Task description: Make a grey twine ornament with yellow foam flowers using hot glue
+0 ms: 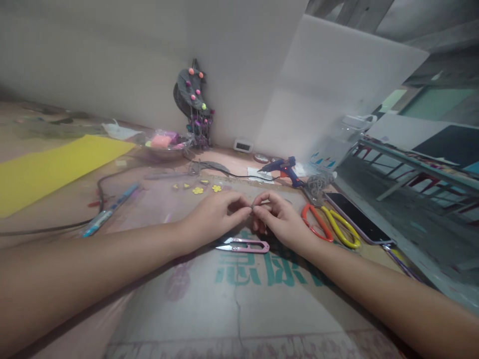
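My left hand [220, 213] and my right hand [279, 217] meet above the middle of the board. Thumb and forefinger of each are pinched together, fingertips nearly touching. Something tiny and greyish shows between them, too small to name. Just below the hands lie pink thread snips [249, 246], blades pointing left. A thin dark line [238, 309], maybe a thread, runs down the printed board [179, 319]. Beyond my left hand are yellow flower cutouts [216, 188] and small yellow scraps [186, 186].
Right of my hands lie red-and-yellow-handled scissors [340, 228] and a phone [357, 217]. Behind stand a blue glue gun [280, 167], grey yarn [320, 182] and a grey moon ornament [190, 94]. At left are a blue pen [112, 209], a dark cord [100, 192] and a yellow sheet [63, 167].
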### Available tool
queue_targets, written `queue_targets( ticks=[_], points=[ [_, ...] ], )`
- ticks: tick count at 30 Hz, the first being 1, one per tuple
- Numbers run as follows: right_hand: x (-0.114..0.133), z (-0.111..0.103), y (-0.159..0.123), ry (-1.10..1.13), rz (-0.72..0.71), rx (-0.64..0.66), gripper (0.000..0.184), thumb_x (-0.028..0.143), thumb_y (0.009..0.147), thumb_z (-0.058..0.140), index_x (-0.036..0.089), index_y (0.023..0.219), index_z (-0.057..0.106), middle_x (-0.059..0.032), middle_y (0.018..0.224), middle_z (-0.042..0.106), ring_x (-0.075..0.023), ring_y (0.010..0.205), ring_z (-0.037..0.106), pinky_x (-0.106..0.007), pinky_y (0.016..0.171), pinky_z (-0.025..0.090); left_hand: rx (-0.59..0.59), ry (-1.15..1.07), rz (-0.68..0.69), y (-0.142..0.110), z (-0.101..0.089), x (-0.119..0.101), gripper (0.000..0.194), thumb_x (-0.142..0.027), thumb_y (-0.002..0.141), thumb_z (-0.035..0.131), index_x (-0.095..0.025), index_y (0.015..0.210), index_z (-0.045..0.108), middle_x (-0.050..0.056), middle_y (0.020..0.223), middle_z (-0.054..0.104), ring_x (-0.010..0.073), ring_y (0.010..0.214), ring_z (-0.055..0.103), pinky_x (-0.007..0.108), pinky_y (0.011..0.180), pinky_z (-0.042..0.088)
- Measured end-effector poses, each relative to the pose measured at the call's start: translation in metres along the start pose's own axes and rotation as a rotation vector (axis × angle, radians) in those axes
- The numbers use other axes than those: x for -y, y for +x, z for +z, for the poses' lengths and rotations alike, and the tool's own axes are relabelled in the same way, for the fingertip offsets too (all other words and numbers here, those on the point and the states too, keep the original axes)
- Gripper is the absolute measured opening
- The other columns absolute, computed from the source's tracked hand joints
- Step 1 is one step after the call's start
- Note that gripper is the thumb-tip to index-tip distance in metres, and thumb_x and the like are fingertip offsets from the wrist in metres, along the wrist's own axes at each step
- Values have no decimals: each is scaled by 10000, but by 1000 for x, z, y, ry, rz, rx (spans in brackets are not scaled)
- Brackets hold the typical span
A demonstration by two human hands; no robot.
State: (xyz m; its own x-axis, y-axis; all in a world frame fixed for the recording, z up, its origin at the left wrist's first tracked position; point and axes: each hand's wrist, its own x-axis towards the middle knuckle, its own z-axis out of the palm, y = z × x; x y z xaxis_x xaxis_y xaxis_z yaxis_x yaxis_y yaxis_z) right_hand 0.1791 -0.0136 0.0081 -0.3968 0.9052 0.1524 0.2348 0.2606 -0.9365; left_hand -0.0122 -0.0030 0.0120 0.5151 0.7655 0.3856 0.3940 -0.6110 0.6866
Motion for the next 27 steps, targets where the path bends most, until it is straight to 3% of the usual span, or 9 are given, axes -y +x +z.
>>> queue_targets(
  ticks=[10, 17, 27],
  points=[
    [-2, 1, -2, -108, -39, -45, 168, 364, 914, 524, 213, 926, 453, 59, 573, 589, -87, 478, 527, -192, 465, 415, -26, -104, -71, 0, 1, 5, 187, -341, 870, 560, -197, 900, 677, 2, 853, 709, 156, 769, 625, 250, 691, 456],
    [-2, 0, -2, -162, -53, -34, 186, 377, 915, 523, 218, 966, 440, 59, 588, 589, -95, 494, 536, -195, 474, 414, 33, -102, -57, 3, 0, 6, 254, -337, 902, 484, -185, 895, 688, 13, 824, 698, 143, 713, 599, 239, 636, 434],
    [1, 2, -5, -219, -64, -13, 201, 329, 901, 536, 217, 1046, 453, 48, 631, 598, -102, 540, 547, -212, 527, 434, 9, -47, -88, 1, 1, 3, 258, -331, 892, 461, -175, 828, 655, 4, 752, 666, 136, 665, 574, 230, 573, 401]
  ],
)
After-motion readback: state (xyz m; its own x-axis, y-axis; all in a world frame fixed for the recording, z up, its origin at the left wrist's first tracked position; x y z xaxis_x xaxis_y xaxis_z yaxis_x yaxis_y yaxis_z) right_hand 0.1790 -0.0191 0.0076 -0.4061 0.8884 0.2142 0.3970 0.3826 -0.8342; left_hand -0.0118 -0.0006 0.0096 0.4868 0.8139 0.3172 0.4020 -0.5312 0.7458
